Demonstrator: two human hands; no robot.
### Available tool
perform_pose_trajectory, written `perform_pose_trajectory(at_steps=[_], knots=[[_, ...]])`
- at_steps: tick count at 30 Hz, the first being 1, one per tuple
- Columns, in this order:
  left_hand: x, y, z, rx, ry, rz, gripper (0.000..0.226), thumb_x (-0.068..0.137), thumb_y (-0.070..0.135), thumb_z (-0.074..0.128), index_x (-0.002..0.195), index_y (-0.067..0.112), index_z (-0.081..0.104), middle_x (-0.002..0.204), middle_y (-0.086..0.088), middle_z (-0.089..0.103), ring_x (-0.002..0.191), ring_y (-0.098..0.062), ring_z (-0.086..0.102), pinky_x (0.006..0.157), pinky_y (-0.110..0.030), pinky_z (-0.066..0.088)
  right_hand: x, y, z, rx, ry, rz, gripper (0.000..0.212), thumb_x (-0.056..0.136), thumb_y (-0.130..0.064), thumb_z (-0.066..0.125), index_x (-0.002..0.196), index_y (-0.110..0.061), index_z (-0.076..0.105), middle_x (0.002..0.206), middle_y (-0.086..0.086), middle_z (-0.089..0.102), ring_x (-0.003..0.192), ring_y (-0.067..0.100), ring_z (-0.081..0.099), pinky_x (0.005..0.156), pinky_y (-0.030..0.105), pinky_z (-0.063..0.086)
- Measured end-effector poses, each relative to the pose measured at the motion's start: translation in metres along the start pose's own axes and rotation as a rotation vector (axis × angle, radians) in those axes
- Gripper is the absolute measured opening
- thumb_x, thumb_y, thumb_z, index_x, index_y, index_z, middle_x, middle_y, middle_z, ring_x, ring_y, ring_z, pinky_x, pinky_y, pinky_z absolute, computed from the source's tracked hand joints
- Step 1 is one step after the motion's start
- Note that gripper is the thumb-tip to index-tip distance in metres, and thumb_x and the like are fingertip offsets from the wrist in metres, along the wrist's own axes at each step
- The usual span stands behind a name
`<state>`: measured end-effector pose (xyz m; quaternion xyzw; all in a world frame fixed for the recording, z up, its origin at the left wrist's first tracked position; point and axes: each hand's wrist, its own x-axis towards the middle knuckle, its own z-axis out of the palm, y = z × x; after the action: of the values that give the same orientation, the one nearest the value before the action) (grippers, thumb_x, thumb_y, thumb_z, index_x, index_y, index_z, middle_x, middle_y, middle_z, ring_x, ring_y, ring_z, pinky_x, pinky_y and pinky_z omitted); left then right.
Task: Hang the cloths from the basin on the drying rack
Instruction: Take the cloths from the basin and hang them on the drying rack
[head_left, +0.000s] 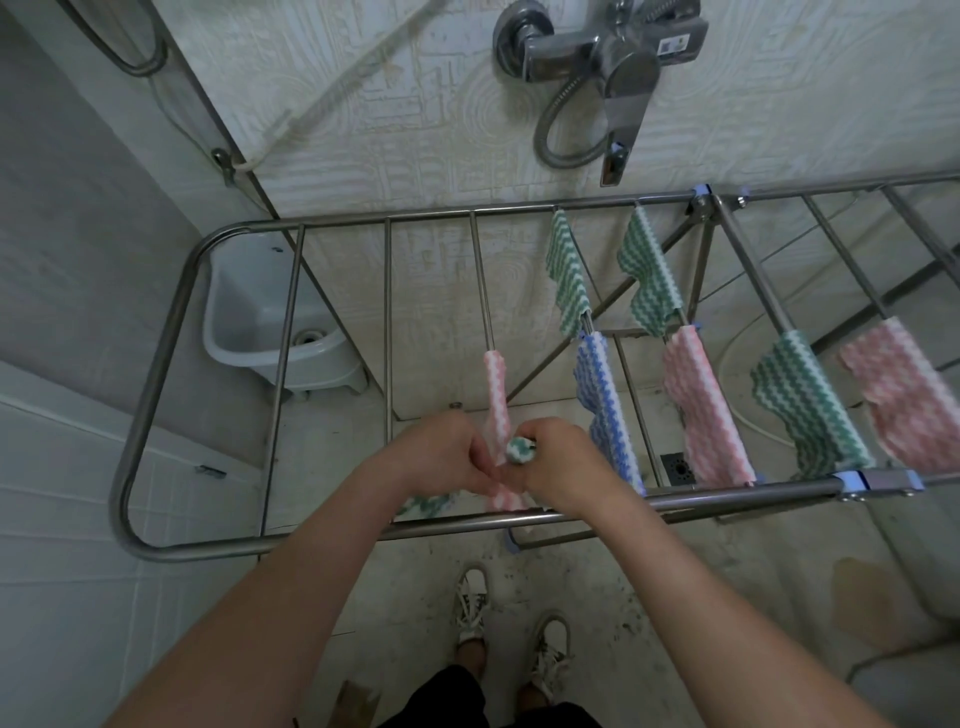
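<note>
Steel-tube drying rack (727, 496): L hand (441, 457) pinches pink-white zigzag cloth (496, 395) on rod; R hand (561, 462) grips balled green-white cloth (519, 450).

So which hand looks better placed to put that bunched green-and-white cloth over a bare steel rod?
Probably the right hand: it grips the bunched green-and-white cloth. The left hand is nearer the bare steel rod, but its curled fingers sit against the hung pink-and-white cloth, so it looks busy.

No legible text, small sticker (675, 45) on shower mixer (571, 54), print too blurred to read
</note>
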<state>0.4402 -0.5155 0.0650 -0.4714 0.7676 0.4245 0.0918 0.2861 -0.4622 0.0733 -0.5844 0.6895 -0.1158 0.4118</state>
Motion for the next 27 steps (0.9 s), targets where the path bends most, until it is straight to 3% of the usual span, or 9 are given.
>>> perform_pose_trajectory(at_steps=[5,9,12,15,18,20,23,25,27], knots=[[-0.009,0.004,0.000,0.035,0.004,0.003,0.038,0.060,0.054,0.079,0.084,0.026,0.070,0.079,0.006,0.064,0.073,-0.011,0.059,0.070,-0.033,0.050,-0.004,0.004,-0.002,0.020,-0.031,-0.021,0.030,0.076,-0.035,0.074,0.064,-0.036,0.046,0.069,-0.014,0.055,0.072,0.011,0.057,0.057,0.025,0.041],[-0.023,0.009,-0.017,-0.085,0.034,0.042,0.020,0.075,0.017,0.069,0.088,0.030,0.061,0.082,0.008,0.058,0.071,-0.005,0.054,0.065,-0.021,0.044,-0.011,0.007,-0.015,0.284,-0.078,-0.012,0.020,0.081,-0.034,0.073,0.067,-0.030,0.058,0.059,-0.012,0.059,0.059,0.004,0.056,0.056,0.020,0.042],[-0.044,0.010,-0.041,-0.467,0.127,0.085,0.025,0.077,0.000,0.057,0.091,0.021,0.060,0.088,0.000,0.064,0.084,-0.011,0.059,0.078,-0.024,0.047,-0.017,0.006,-0.035,0.677,-0.063,0.048,0.031,0.079,-0.036,0.073,0.060,-0.016,0.060,0.057,-0.003,0.061,0.058,0.014,0.057,0.067,0.028,0.045],[-0.057,0.012,-0.055,-1.096,0.082,0.209,0.030,0.069,-0.007,0.059,0.090,0.014,0.057,0.089,-0.009,0.065,0.082,-0.022,0.061,0.078,-0.033,0.050,-0.017,-0.004,-0.047,1.054,-0.147,0.056,0.037,0.076,-0.040,0.065,0.054,-0.011,0.058,0.072,0.012,0.067,0.073,0.025,0.059,0.085,0.041,0.043],[-0.058,0.020,-0.055,-1.355,0.070,0.273,0.030,0.074,-0.009,0.062,0.093,0.013,0.055,0.086,-0.011,0.069,0.077,-0.025,0.065,0.073,-0.034,0.055,-0.017,-0.023,-0.051,1.093,-0.298,0.000,0.037,0.081,-0.036,0.059,0.101,-0.007,0.070,0.107,0.011,0.072,0.103,0.027,0.066,0.098,0.039,0.046],[-0.057,0.027,-0.052,-1.382,0.157,0.258,0.027,0.077,-0.006,0.065,0.094,0.013,0.054,0.085,-0.012,0.071,0.074,-0.024,0.067,0.070,-0.033,0.057,-0.020,-0.036,-0.051,0.989,-0.374,-0.056,0.040,0.080,-0.032,0.064,0.118,-0.017,0.065,0.114,0.003,0.071,0.110,0.018,0.065,0.098,0.031,0.048],[-0.057,0.033,-0.051,-1.255,0.381,0.195,0.025,0.072,0.007,0.069,0.095,0.013,0.060,0.083,-0.012,0.074,0.072,-0.022,0.069,0.068,-0.033,0.056,-0.021,-0.053,-0.049,0.726,-0.232,-0.133,0.023,0.081,-0.021,0.072,0.103,-0.028,0.070,0.092,-0.019,0.071,0.090,-0.003,0.067,0.082,0.014,0.048],[-0.059,0.033,-0.053,-1.070,0.521,0.150,0.027,0.072,0.014,0.072,0.098,0.016,0.064,0.084,-0.009,0.075,0.075,-0.020,0.070,0.070,-0.033,0.055,-0.017,-0.056,-0.048,0.651,-0.092,-0.154,0.011,0.083,-0.020,0.072,0.094,-0.019,0.075,0.091,-0.014,0.073,0.087,-0.001,0.068,0.081,0.016,0.048],[-0.062,0.032,-0.059,-0.896,0.590,0.146,0.030,0.073,0.022,0.074,0.101,0.019,0.065,0.083,-0.004,0.075,0.075,-0.018,0.068,0.071,-0.031,0.054,-0.015,-0.057,-0.052,0.665,-0.034,-0.176,0.014,0.084,-0.021,0.072,0.093,-0.011,0.076,0.093,-0.001,0.076,0.089,0.006,0.069,0.080,0.015,0.050]])
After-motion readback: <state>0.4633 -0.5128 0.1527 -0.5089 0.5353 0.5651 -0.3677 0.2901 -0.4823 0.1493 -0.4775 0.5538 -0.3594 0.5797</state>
